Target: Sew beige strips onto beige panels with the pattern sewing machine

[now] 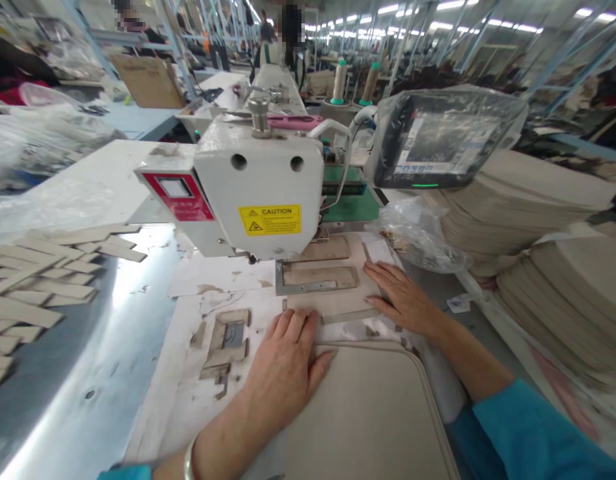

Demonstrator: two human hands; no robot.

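Note:
My left hand (281,363) lies palm down with its fingers stretched forward to the near left edge of a flat beige piece (308,305) under the sewing machine head (258,187). On the right side of that piece rests my right hand (405,297), fingers extended and flat. A metal clamp frame (279,279) sits around a slot-shaped area beneath the machine head. Close to me, partly under my left thumb, is a small stack of beige panels (368,407) with rounded corners. Neither hand grips anything visible.
Beige strips (38,273) lie scattered on the metal table at left. Tall stacks of beige panels (563,300) stand at right, below a plastic-wrapped control screen (448,143). A clear plastic bag (423,237) lies beside the machine; two thread cones (339,83) stand behind.

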